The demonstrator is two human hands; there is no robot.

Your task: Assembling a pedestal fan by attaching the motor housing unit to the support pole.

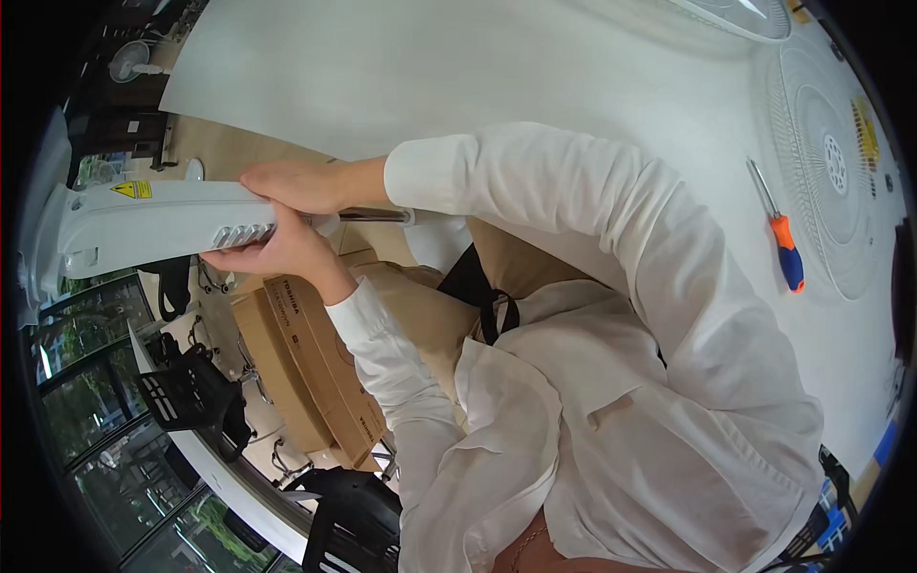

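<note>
A white fan stand body [162, 224] with a yellow warning sticker and a row of buttons lies across the left side of the view, tilted on its side. My left hand [282, 253] is wrapped around it from below, next to the buttons. On its upper edge, close to the same end, my right hand [301, 185] grips it too. A shiny metal pole [374, 216] extends from that end toward my lap. At the far left rim, the wider white part of the fan [40, 244] is partly cut off and blurred.
The white table [401, 67] stretches to my right. On it lie an orange-and-blue screwdriver [787, 253] and a round white fan grille [831, 162]; another white round part [740, 14] is at the far edge. Cardboard boxes [310, 358] and black chairs [196, 396] stand to my left.
</note>
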